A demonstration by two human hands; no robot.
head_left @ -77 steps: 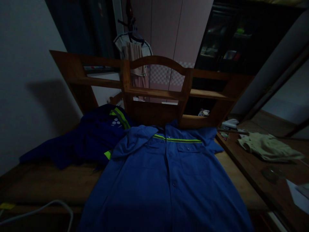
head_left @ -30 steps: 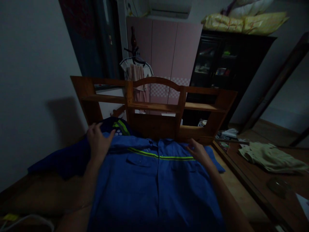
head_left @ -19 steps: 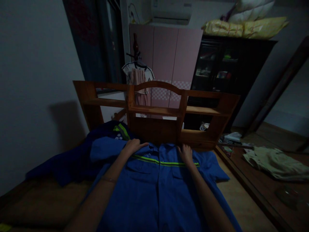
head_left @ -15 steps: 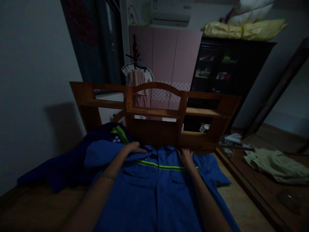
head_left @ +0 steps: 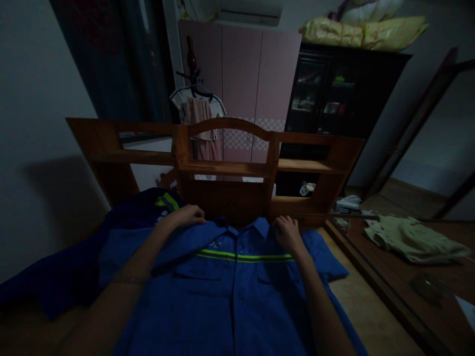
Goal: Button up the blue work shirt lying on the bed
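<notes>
A blue work shirt (head_left: 230, 301) with a yellow-green reflective stripe lies front up on a wooden bed platform (head_left: 365, 316), collar toward the headboard. My left hand (head_left: 184, 216) rests on its left shoulder near the collar, fingers curled down onto the cloth. On the right shoulder beside the collar sits my right hand (head_left: 287, 233), fingers bent and pressing the fabric. Whether either hand pinches the cloth is hard to tell in the dim light.
A darker blue garment (head_left: 67, 267) with a reflective patch lies bunched at the left. The wooden headboard shelf (head_left: 222, 168) stands just behind the shirt. An olive garment (head_left: 411, 237) lies on the floor at right. A pink wardrobe (head_left: 245, 89) and a dark cabinet (head_left: 341, 89) stand behind.
Both hands came into view and went to the shirt's shoulders, then slid up to the collar. The shirt's top edge now lies flatter and closer to the headboard.
</notes>
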